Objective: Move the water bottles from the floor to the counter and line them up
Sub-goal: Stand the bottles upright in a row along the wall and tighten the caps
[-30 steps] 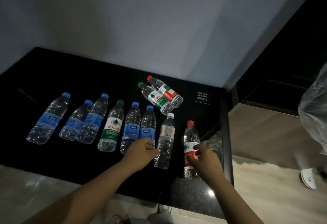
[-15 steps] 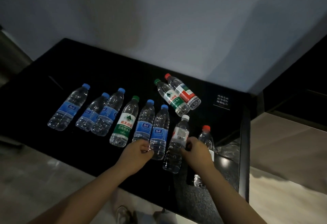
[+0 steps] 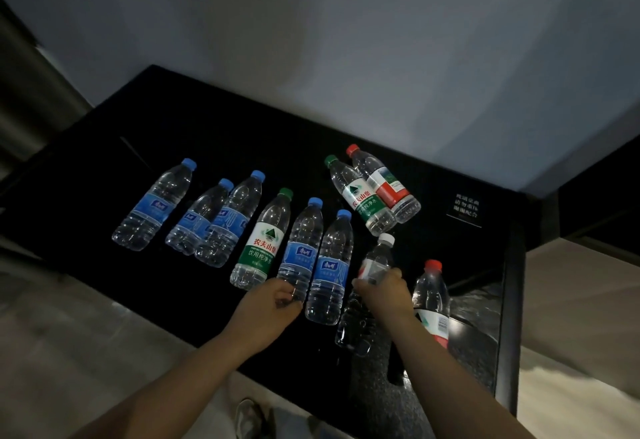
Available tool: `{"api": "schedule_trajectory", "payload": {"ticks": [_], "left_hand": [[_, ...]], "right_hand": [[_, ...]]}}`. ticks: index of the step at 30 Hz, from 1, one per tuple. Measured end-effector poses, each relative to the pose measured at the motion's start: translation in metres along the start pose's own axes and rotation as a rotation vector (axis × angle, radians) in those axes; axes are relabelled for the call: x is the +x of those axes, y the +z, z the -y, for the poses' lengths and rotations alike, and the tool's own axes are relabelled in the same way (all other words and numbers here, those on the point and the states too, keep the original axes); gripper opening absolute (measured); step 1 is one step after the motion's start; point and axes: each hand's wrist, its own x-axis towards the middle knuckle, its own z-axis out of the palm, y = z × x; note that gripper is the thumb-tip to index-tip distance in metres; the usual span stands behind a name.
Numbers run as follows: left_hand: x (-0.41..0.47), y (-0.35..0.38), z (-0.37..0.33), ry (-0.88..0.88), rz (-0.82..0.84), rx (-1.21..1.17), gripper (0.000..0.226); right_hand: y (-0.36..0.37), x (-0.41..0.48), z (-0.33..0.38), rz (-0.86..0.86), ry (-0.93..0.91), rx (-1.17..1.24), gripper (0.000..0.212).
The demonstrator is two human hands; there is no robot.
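Right hand (image 3: 384,295) is wrapped round the middle of the white-cap bottle (image 3: 378,256), cap pointing toward the wall (image 3: 311,23). The lower half of that bottle is dark beside the wrist, so can't tell if it sits flat on the counter (image 3: 242,127) or is lifted. Left hand (image 3: 268,307) has its fingers curled on the base of the fifth bottle (image 3: 301,248), which has a blue cap and blue label. All ten bottles are on the black counter. Front row, left to right, caps away from the person: far-left blue-cap bottle (image 3: 152,204) on its own with a gap; second blue-cap bottle (image 3: 199,218) and third blue-cap bottle (image 3: 230,220) touching; green-label bottle (image 3: 261,241); the fifth bottle; sixth bottle (image 3: 330,265), blue cap, tight against the fifth; white-cap bottle; then the red-cap bottle (image 3: 431,300) at the right end, apart from the white-cap one and near the counter's right edge. Row spacing and angles are uneven. Behind the row, the rear green-cap bottle (image 3: 360,196) and rear red-label bottle (image 3: 384,184) lie side by side, touching, caps angled up-left and bases near the white cap. Small black sign (image 3: 467,210) with white text sits at rear right. A shoe (image 3: 249,418) shows below the front edge.
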Motion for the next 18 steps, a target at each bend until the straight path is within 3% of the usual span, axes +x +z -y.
{"api": "schedule_trajectory", "payload": {"ticks": [8,18], "left_hand": [[0.003,0.0,0.003,-0.037,-0.017,-0.026,0.033],[-0.002,-0.021,0.006,0.004,-0.033,-0.048,0.03]], "right_hand": [[0.01,0.011,-0.004,-0.023,0.041,0.029,0.071],[0.004,-0.021,-0.02,-0.089,-0.094,0.027,0.061]]}}
